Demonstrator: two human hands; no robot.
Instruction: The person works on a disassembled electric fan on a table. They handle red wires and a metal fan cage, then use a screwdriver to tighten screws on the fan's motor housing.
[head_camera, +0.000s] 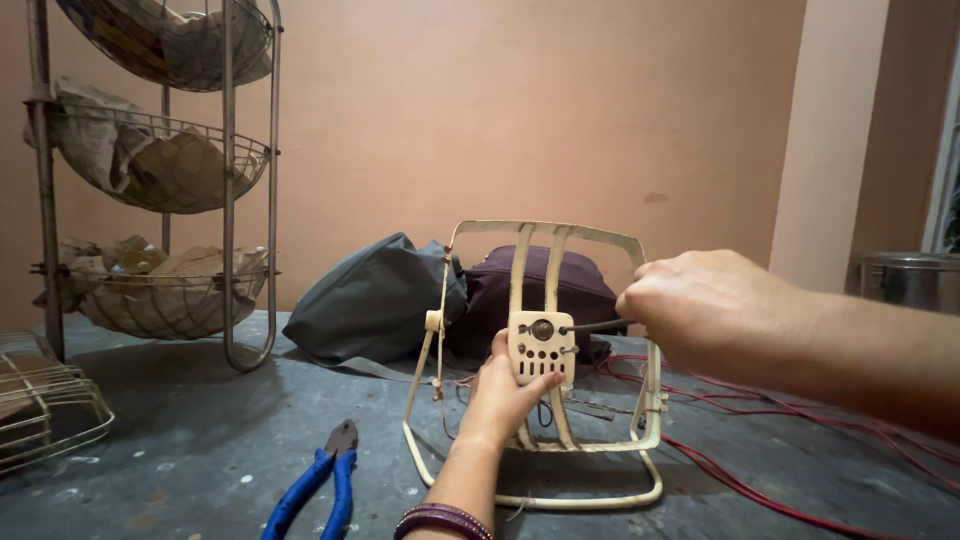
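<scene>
A cream metal fan frame (545, 240) stands upright on the grey table (200, 440), with a slotted centre plate (541, 350) and a round knob in its middle. My left hand (500, 395) grips that centre plate from below, thumb across its slots. My right hand (700, 305) is closed around a thin dark tool, likely a screwdriver (592, 326), whose tip points at the plate's right side near the knob. A purple bangle sits on my left wrist.
Blue-handled pliers (320, 485) lie on the table at front left. Red wires (780, 440) trail to the right. A grey bag (370, 300) and a purple bag (580, 285) sit behind the frame. A tiered wire basket rack (235, 200) stands left; a wire guard (45, 405) far left; a steel pot (910, 280) right.
</scene>
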